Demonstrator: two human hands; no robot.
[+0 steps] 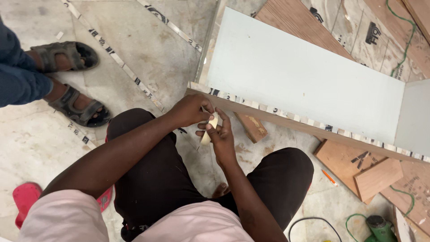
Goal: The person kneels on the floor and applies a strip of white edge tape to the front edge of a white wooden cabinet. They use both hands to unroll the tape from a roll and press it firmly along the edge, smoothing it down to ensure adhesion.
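Both hands meet in front of my knees over a small roll of pale masking tape (210, 131). My right hand (221, 136) grips the roll from below. My left hand (190, 110) pinches at its upper edge, close to the taped front edge of a pale grey laminated board (304, 76). The board's wooden edge (286, 122) carries a strip of printed tape along its length. I am crouched, with my dark trousers below my hands.
Another person's sandalled feet (74, 83) stand at the upper left. A small wooden block (251, 127) lies under the board. Plywood offcuts (365, 170), an orange pencil (329, 177), a green power tool (380, 227) with cables and red slippers (26, 199) lie on the marble floor.
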